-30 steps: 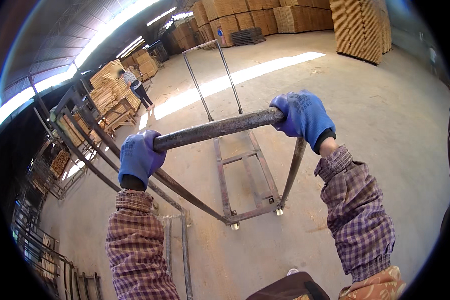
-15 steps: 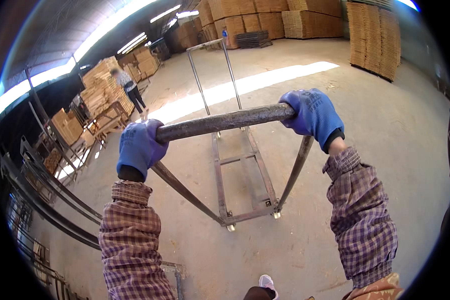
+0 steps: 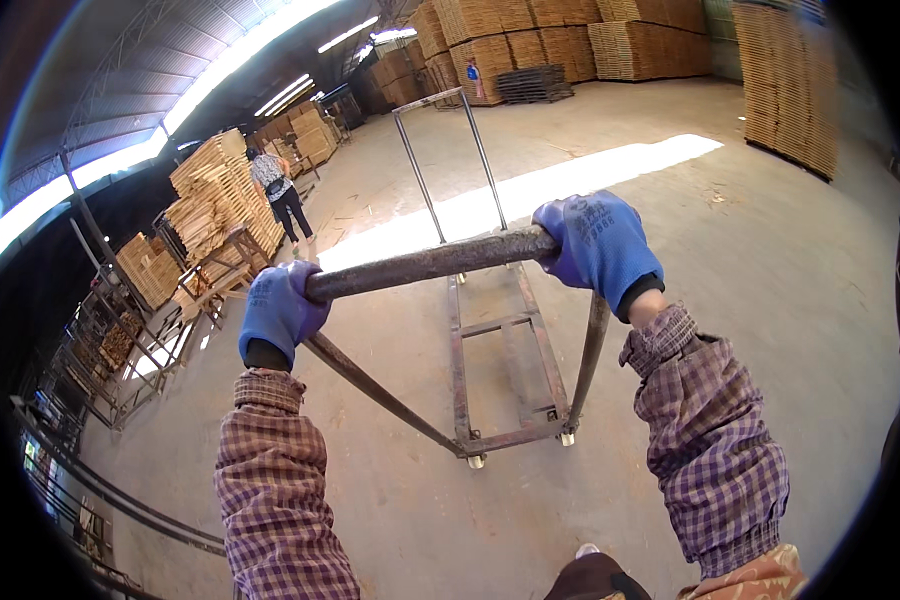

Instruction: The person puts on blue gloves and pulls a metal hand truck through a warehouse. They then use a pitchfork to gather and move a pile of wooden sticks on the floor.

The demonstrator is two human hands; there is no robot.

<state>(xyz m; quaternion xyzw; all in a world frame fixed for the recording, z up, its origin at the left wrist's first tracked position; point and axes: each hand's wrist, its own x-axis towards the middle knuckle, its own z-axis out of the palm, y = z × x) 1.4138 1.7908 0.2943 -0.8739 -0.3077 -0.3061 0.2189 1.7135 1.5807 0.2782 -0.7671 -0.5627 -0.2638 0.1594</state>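
Gripping one cart handle (image 3: 425,264), two gloved hands (image 3: 278,310) (image 3: 598,245)

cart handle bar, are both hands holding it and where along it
Yes. The left hand wraps the handle bar of the empty metal cart at its left end, the right hand at its right end.

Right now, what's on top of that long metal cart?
Nothing lies on the cart: its flat frame is bare rails, with the concrete floor showing between them. Only the left hand and right hand grip its handle bar. The gloves hide the bar's ends.
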